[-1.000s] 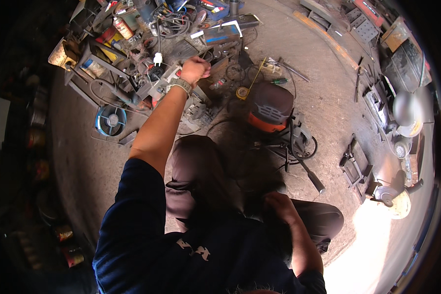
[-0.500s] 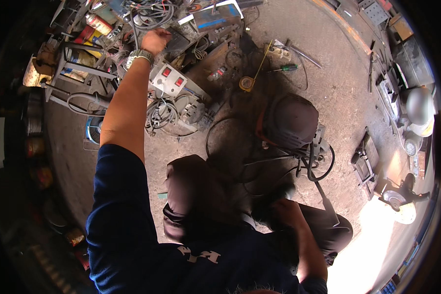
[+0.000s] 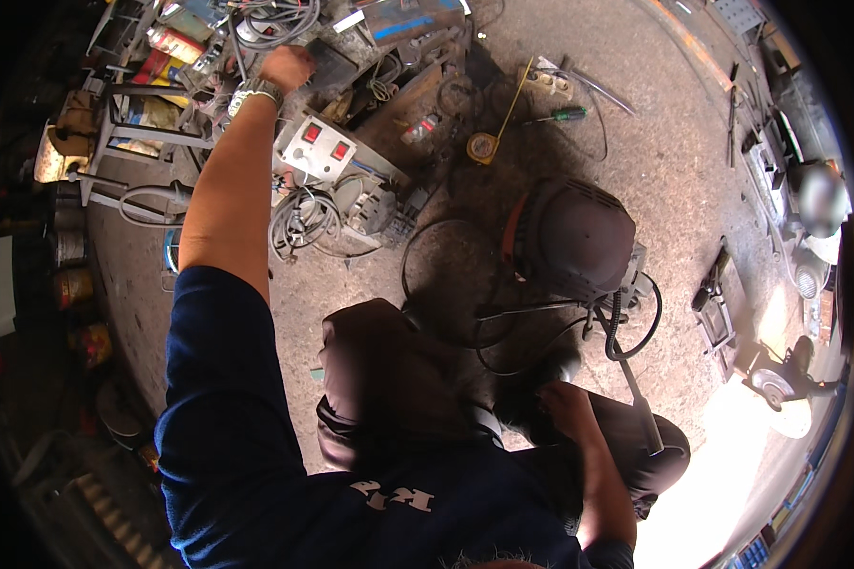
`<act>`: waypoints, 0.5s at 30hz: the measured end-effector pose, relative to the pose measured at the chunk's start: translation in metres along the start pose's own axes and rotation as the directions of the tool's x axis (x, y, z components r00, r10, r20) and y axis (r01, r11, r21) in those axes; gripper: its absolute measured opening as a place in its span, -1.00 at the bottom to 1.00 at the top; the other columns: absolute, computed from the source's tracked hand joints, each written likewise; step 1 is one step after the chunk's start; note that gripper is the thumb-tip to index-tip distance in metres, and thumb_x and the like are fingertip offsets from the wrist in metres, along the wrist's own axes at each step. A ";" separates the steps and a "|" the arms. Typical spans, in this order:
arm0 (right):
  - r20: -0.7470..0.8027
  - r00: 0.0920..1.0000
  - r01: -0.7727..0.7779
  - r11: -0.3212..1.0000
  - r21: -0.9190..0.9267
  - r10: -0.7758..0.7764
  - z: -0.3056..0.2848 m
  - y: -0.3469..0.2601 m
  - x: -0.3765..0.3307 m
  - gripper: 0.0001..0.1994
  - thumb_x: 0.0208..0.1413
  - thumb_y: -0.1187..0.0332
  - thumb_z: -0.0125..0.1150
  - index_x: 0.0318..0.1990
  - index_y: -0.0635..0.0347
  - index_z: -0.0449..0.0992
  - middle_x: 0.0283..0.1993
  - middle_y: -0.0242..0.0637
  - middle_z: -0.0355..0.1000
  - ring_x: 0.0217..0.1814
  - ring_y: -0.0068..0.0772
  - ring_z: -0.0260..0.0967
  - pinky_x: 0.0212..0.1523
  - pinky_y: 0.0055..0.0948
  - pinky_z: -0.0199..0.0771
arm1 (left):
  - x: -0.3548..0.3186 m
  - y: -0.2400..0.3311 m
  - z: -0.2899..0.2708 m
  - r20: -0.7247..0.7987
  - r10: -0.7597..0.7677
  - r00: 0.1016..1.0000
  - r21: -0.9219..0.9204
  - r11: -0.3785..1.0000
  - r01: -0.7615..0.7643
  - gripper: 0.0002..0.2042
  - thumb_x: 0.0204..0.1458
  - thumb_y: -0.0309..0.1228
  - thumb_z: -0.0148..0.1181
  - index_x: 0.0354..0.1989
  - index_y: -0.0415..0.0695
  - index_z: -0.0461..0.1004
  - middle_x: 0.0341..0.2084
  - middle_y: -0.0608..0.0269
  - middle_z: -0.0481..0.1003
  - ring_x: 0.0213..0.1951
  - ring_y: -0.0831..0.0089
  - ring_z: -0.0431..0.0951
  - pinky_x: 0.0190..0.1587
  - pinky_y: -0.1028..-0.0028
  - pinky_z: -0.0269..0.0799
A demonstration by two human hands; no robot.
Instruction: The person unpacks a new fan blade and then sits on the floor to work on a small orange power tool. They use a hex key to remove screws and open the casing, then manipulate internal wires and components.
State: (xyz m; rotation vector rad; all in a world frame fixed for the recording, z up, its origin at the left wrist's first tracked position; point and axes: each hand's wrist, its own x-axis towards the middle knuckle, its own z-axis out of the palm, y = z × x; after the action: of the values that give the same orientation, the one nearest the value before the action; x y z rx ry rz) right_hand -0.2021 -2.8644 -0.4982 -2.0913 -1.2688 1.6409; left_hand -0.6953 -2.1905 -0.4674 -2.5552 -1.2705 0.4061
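My left arm stretches far forward, and my left hand (image 3: 287,68) is among the clutter at the upper left, beside a dark flat box (image 3: 330,68). Its fingers are curled; whatever they may hold is hidden. A coil of grey cable (image 3: 273,21) lies just beyond it. Nearer me than the hand is a pale switch box (image 3: 316,147) with two red switches, with coiled wire (image 3: 304,220) beside it. My right hand (image 3: 567,410) is low by my right knee, its fingers lost in dark shadow. A dark welding helmet (image 3: 584,237) sits ahead of that knee.
A yellow tape measure (image 3: 482,147) lies partly drawn out on the floor, near a green-handled screwdriver (image 3: 567,114) and a socket strip (image 3: 548,83). Black cables (image 3: 655,318) loop by the helmet. An angle grinder (image 3: 778,384) stands at the right. A metal frame (image 3: 142,137) is at the left.
The view has shifted slightly. My left hand remains stretched into the clutter beside the dark box, its fingers now less visible. My right hand stays by the knee.
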 end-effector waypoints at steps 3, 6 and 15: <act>-0.014 1.000 0.004 1.000 0.011 -0.004 0.004 0.004 0.001 -0.79 0.30 0.27 0.26 -0.10 0.20 0.68 -0.31 -0.09 0.66 -0.19 -0.12 0.69 -0.13 -0.21 0.63 | 0.005 0.021 -0.013 0.090 -0.272 0.958 -0.245 0.926 0.286 -0.66 0.22 -0.20 0.02 0.03 0.06 0.66 -0.01 0.10 0.66 0.00 0.02 0.67 0.08 0.17 0.60; -0.009 1.000 -0.016 1.000 0.020 0.016 0.003 0.003 0.000 -0.79 0.30 0.27 0.26 -0.10 0.21 0.67 -0.31 -0.09 0.66 -0.19 -0.12 0.69 -0.14 -0.21 0.62 | 0.001 0.029 -0.017 0.057 -0.276 0.960 -0.213 0.936 0.282 -0.66 0.21 -0.19 0.01 -0.02 0.05 0.69 -0.02 0.10 0.66 0.01 0.03 0.67 0.08 0.17 0.60; -0.017 1.000 0.005 1.000 -0.019 -0.005 0.004 -0.001 0.001 -0.79 0.30 0.27 0.26 -0.09 0.20 0.68 -0.33 -0.11 0.66 -0.20 -0.11 0.69 -0.14 -0.21 0.62 | -0.005 0.032 -0.029 0.124 -0.117 0.985 -0.094 0.987 0.129 -0.70 0.17 -0.24 0.08 -0.06 0.07 0.71 -0.01 0.09 0.66 0.03 0.05 0.66 0.12 0.19 0.59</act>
State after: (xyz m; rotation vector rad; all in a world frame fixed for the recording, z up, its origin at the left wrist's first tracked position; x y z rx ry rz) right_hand -0.2056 -2.8640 -0.5001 -2.1067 -1.2878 1.6116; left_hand -0.6644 -2.2165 -0.4515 -2.5511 -1.5197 0.4851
